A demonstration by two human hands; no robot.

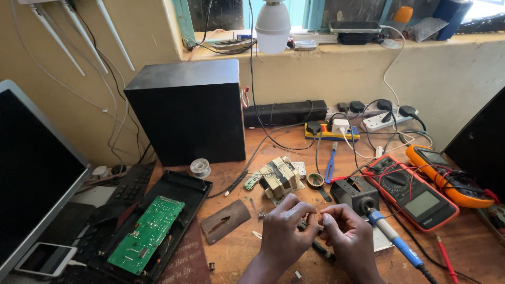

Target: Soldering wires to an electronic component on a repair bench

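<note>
Tiny part hidden between left hand point(286, 231), right hand point(344, 234)

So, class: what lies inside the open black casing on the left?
A green circuit board lies inside the black casing, tilted. Whatever sits beneath the board is covered.

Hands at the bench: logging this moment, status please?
Left hand and right hand pinched together over a tiny part, too small to tell. Soldering iron rests beside right hand. Transformer behind, clear of the fingers.
</note>
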